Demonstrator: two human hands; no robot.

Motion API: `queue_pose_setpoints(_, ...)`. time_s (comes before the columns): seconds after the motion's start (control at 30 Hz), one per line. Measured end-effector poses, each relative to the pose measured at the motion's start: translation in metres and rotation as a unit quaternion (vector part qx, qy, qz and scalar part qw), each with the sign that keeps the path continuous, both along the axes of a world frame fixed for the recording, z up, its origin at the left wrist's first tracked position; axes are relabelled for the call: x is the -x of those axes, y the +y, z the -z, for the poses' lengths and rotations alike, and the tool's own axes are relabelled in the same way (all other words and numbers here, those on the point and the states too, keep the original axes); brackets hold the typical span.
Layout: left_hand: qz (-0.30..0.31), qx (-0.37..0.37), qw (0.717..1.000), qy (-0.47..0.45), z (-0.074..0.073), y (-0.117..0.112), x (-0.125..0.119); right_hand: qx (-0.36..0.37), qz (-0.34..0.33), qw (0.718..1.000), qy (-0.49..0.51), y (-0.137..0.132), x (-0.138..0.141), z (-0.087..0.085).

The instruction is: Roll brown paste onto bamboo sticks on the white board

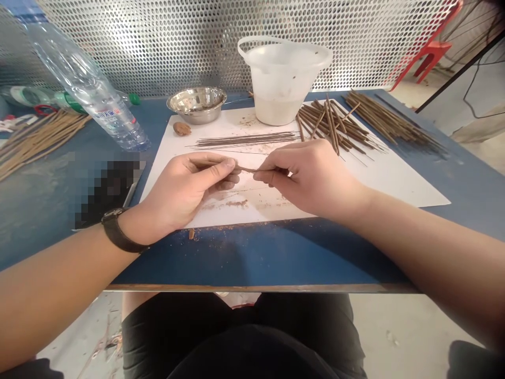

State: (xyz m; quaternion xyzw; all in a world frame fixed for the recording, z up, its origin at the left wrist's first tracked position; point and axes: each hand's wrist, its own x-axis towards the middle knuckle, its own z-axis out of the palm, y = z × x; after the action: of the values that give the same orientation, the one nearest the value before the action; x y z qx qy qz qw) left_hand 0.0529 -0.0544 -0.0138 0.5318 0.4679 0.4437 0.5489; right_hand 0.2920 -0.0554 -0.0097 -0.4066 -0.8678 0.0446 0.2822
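My left hand (189,187) and my right hand (303,176) pinch a thin incense stick (247,169) between their fingertips, above a white paper sheet (394,184). Brown paste coats the stick's visible middle. Crumbs of paste lie on the sheet below my hands. Farther up the sheet, a neat row of thin sticks (246,139) lies beyond my hands. A heap of thicker coated sticks (331,126) sits up and to the right, and a lump of brown paste (181,128) rests at the sheet's far left corner.
The blue table (252,258) has a metal front edge. On it stand a white plastic bucket (280,79), a steel bowl (196,104) and a water bottle (89,89). Stick bundles (39,142) lie at the left, more (390,118) at the right. A perforated metal screen (221,42) stands behind.
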Motion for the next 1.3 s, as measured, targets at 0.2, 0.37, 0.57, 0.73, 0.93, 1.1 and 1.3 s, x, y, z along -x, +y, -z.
queue_pose_setpoints(0.2, 0.008, -0.003, 1.000, 0.006, 0.0024, 0.0013, -0.0001, 0.003, -0.017, 0.999, -0.028, 0.0025, 0.0010, -0.0030)
queue_pose_setpoints(0.37, 0.033, 0.001, 0.999, -0.009, 0.0082, 0.0009, 0.0019, -0.021, -0.035, 0.999, -0.034, 0.0049, 0.0067, 0.0001)
queue_pose_setpoints(0.57, 0.022, 0.014, 0.999, 0.029, 0.0015, -0.0011, 0.0026, -0.019, -0.040, 0.998, -0.048, 0.0038, 0.0016, -0.0019)
queue_pose_setpoints(0.73, 0.015, -0.004, 0.998, 0.067, -0.0011, -0.0018, 0.0013, -0.025, -0.034, 0.997, -0.066, 0.0052, -0.0009, -0.0031)
queue_pose_setpoints(0.93, 0.012, -0.007, 0.998, 0.061, 0.0042, -0.0004, 0.0022, -0.021, -0.068, 0.996, -0.052, 0.0092, 0.0035, 0.0010)
queue_pose_setpoints(1.1, 0.020, -0.004, 0.998, 0.054, 0.0030, -0.0005, 0.0022, -0.010, -0.075, 0.997, -0.021, 0.0090, 0.0053, 0.0018)
queue_pose_setpoints(1.3, 0.015, -0.010, 0.998, 0.052, 0.0017, -0.0005, 0.0016, 0.041, -0.055, 0.998, -0.002, 0.0076, 0.0018, -0.0002)
